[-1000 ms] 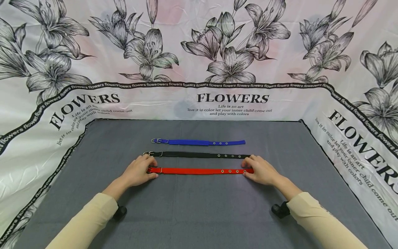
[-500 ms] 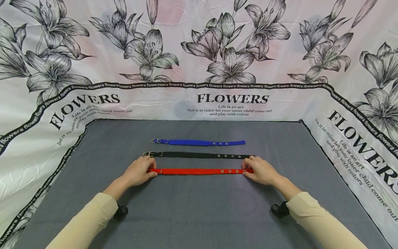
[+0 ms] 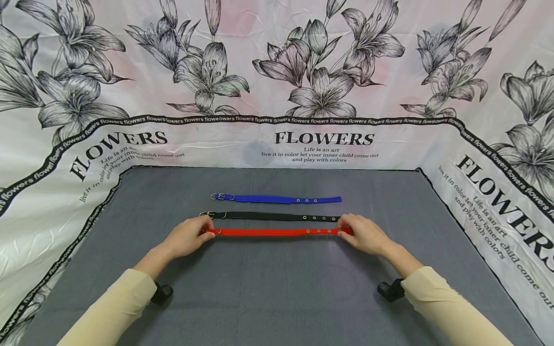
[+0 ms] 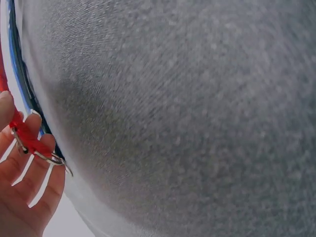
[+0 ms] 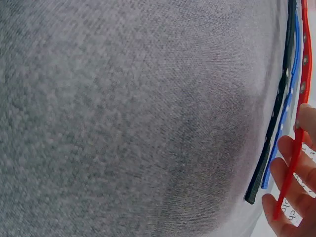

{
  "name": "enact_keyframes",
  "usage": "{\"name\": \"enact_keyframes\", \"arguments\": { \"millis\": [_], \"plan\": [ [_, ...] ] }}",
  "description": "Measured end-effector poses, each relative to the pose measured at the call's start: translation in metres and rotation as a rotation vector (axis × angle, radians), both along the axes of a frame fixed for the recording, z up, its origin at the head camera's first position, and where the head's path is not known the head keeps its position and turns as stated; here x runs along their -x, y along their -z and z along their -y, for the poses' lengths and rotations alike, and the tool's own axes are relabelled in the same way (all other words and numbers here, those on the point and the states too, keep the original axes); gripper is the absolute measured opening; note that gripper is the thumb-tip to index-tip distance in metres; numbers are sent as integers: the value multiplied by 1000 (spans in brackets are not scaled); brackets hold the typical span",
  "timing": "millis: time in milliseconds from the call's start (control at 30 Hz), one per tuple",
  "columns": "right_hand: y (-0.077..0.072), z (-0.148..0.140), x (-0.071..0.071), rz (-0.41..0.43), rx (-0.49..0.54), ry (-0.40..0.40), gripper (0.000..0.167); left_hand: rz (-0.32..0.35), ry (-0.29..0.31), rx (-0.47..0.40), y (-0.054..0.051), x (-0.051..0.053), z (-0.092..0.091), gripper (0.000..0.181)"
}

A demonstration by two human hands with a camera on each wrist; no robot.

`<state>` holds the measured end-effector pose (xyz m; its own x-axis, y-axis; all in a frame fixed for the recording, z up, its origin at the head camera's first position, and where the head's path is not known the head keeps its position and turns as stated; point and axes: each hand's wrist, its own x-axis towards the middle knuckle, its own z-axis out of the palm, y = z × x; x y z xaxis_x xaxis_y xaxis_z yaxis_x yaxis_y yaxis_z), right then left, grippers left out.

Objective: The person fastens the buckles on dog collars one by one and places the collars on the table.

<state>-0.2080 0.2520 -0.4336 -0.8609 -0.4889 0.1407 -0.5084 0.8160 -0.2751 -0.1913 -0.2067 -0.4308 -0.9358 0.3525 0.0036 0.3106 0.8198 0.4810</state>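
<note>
A red collar (image 3: 264, 232) is stretched straight between both hands and looks raised off the grey cloth. My left hand (image 3: 187, 236) pinches its buckle end; in the left wrist view the metal buckle and ring (image 4: 49, 158) lie against the fingers of that hand (image 4: 29, 182). The eyelet end is pinched by my right hand (image 3: 362, 234), its tip crossing the fingers (image 5: 291, 190) in the right wrist view. Just beyond lies a black collar (image 3: 268, 216), its right tip hidden by the right hand. A blue collar (image 3: 264, 198) lies farthest back, parallel to it.
Grey cloth (image 3: 277, 293) covers the table. Behind it and at both sides hangs a white fabric (image 3: 233, 144) printed with flowers and lettering. A dark device is on each wrist, below the cuffs of the cream sleeves.
Both hands have lifted the red collar and brought it slightly away from me, closer to the black one in the head view. The left hand has also shifted a little left.
</note>
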Motion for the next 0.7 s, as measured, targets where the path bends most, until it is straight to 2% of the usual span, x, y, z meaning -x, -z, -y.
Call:
{"name": "enact_keyframes", "arguments": {
  "millis": [200, 433, 700],
  "plan": [
    [-3, -1, 0, -44, 40, 7, 10, -50, -7, -26, -3, 0, 3, 6],
    [-8, -1, 1, -118, 63, 5, 3, -51, -39, -44, -7, -1, 6, 6],
    [-13, -5, 0, -67, 144, 43, 7, -38, -65, -130, -12, -2, 10, 8]
  ]
}}
